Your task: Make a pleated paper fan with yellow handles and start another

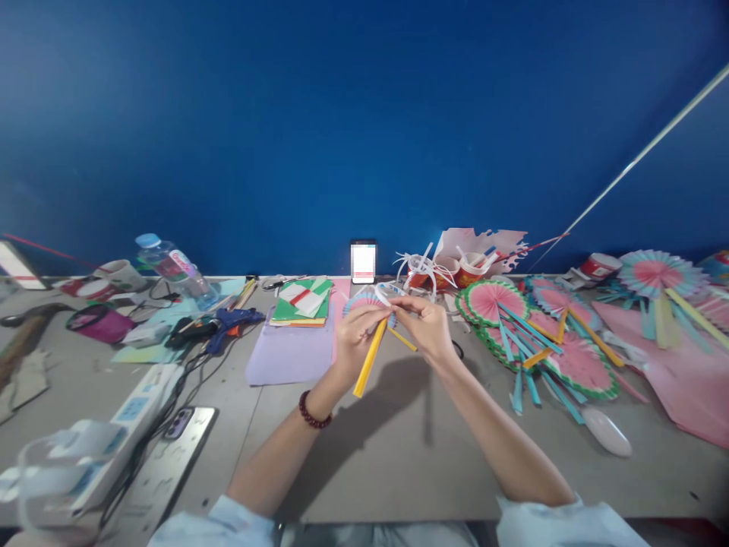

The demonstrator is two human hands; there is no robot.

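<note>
Both hands are raised over the grey table (376, 441), together holding a small pleated paper fan (367, 301) in blue and pink. My left hand (356, 338) grips its yellow strip handle (369, 358), which hangs down toward me. My right hand (427, 327) pinches the fan's top edge, where a white strip shows, and a second yellow strip (402, 339) sticks out beneath it. A bead bracelet (313, 414) is on my left wrist.
Finished paper fans (535, 334) with blue and yellow strips lie at the right beside pink sheets (677, 372). A lilac sheet (290, 353), stacked coloured paper (301, 302), scissors (279, 282), glue gun (219, 327), bottle (171, 266), phone (363, 261), cups (456, 270) and power strip (137, 410) surround them.
</note>
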